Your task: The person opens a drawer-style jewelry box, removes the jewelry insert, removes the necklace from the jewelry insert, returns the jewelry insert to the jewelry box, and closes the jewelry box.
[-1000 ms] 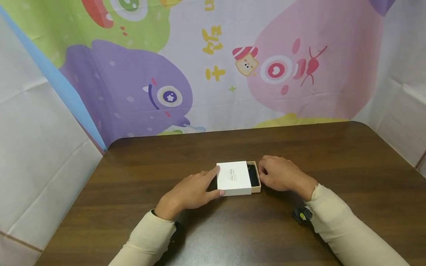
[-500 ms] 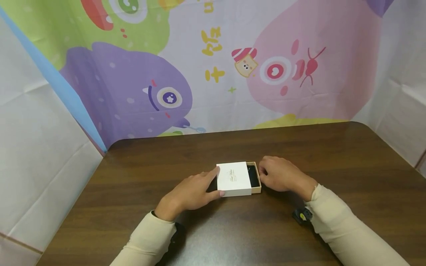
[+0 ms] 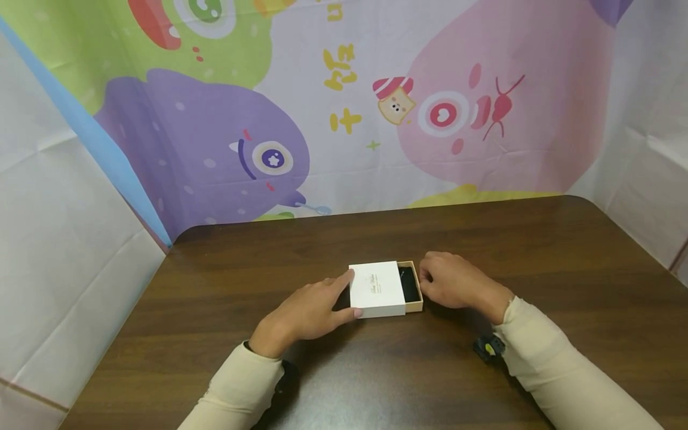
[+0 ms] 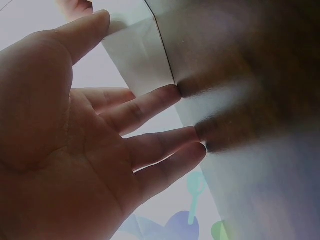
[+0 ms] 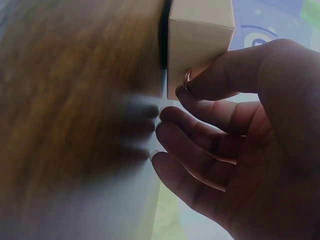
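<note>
A small flat white drawer box (image 3: 378, 289) with gold lettering lies on the table. Its tan-edged inner tray (image 3: 414, 307) sticks out part way on the right, showing a black lining (image 3: 409, 285) with a tiny shiny item too small to make out. My left hand (image 3: 309, 307) holds the sleeve's left end, thumb on the near side and fingers toward the far side. My right hand (image 3: 451, 280) is at the tray's end. In the right wrist view, thumb and index finger pinch a small loop-like pull (image 5: 187, 79) there, while the other fingertips hang close to the tabletop.
The brown wooden table (image 3: 344, 364) carries the box near its middle. A cartoon-printed cloth (image 3: 344, 161) hangs behind the far edge, with pale panels at both sides. Beside the right sleeve sits a dark wrist device (image 3: 489, 347).
The inner tray has come out slightly farther to the right with my right hand. My left hand and the sleeve stay almost in place.
</note>
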### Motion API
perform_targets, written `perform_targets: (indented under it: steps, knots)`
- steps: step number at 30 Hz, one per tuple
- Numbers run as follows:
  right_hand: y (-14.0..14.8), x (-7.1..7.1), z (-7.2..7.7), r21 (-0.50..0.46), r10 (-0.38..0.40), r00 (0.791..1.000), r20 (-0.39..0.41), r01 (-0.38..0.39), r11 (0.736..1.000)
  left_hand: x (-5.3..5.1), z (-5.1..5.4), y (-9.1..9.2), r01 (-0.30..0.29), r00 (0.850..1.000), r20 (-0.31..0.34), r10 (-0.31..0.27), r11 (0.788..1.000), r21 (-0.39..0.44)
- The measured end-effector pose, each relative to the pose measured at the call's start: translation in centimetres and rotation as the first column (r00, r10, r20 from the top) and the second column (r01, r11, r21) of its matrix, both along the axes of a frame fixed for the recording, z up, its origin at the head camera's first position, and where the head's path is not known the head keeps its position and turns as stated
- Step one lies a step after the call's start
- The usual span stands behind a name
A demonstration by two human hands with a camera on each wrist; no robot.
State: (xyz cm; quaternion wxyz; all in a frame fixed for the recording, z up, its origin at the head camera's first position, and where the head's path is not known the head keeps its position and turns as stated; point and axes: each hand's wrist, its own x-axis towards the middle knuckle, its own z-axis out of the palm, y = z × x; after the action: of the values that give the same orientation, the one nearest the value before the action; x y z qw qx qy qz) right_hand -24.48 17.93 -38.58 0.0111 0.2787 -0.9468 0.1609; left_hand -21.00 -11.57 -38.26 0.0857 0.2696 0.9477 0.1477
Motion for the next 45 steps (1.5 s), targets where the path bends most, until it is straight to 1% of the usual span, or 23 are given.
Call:
perform_targets:
  steps: [5, 12, 14, 19, 28, 34, 45]
  knots:
    - [0.02, 0.04, 0.08, -0.004, -0.014, 1.000, 0.022, 0.014, 1.000, 0.02, 0.08, 0.00, -0.004, 1.000, 0.004, 0.004, 1.000, 0.000]
    - [0.07, -0.12, -0.22, -0.001, -0.009, 1.000, -0.006, 0.009, 1.000, -0.01, 0.00, 0.00, -0.008, 1.000, 0.010, 0.008, 1.000, -0.002]
    - [0.10, -0.15, -0.25, -0.002, -0.005, 1.000, -0.003, 0.005, 1.000, -0.01, -0.02, 0.01, -0.009, 1.000, 0.011, 0.009, 1.000, -0.004]
    - [0.18, -0.07, -0.26, -0.002, -0.010, 1.000, 0.019, 0.010, 1.000, 0.05, -0.06, 0.02, -0.007, 1.000, 0.012, 0.007, 1.000, -0.001]
    - [0.21, -0.07, -0.05, -0.012, -0.016, 0.999, 0.035, 0.017, 1.000, 0.05, -0.03, -0.04, -0.004, 1.000, 0.012, 0.004, 1.000, 0.001]
    - [0.25, -0.15, 0.00, -0.015, -0.030, 0.999, 0.043, 0.030, 0.999, -0.08, 0.05, -0.04, 0.000, 1.000, -0.001, 0.000, 1.000, 0.004]
    - [0.38, -0.14, -0.17, -0.009, -0.038, 0.998, 0.058, 0.038, 0.999, -0.02, -0.06, -0.06, 0.002, 1.000, 0.001, -0.002, 1.000, -0.003]
